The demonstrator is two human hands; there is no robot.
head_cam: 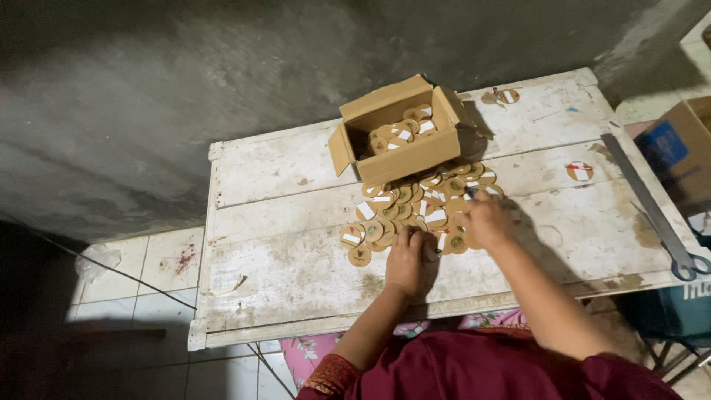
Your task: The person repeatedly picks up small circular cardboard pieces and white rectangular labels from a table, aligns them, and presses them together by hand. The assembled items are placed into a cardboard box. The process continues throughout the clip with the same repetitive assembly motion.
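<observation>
**K:** Brown round cardboard discs (418, 207), some with a white-and-red sticker, lie in a loose pile mid-table. Both hands are on it. Left hand (409, 261): palm down at the pile's near edge, fingers curled onto the discs. Can't tell if it has one pinched.

**R:** Right?

**K:** Right hand (485, 220): on the pile's right side, fingers bent down into the discs. Grip is hidden too, so can't tell.

**R:** Around them?

**K:** Small open brown cardboard box (398, 130) just behind the pile, flaps out, more of the same discs inside. All of it sits on a worn white-painted wooden table (281, 244). Two stray discs (501, 95) at the far edge, one more stickered disc (579, 171) off to the right, well apart from the pile.

**R:** Anything else?

**K:** Long grey metal strip (641, 192) along the right side, with scissors (689, 263) at its near end. Grey concrete wall (222, 67) behind. Larger cardboard carton (685, 144) beside the table, right.
</observation>
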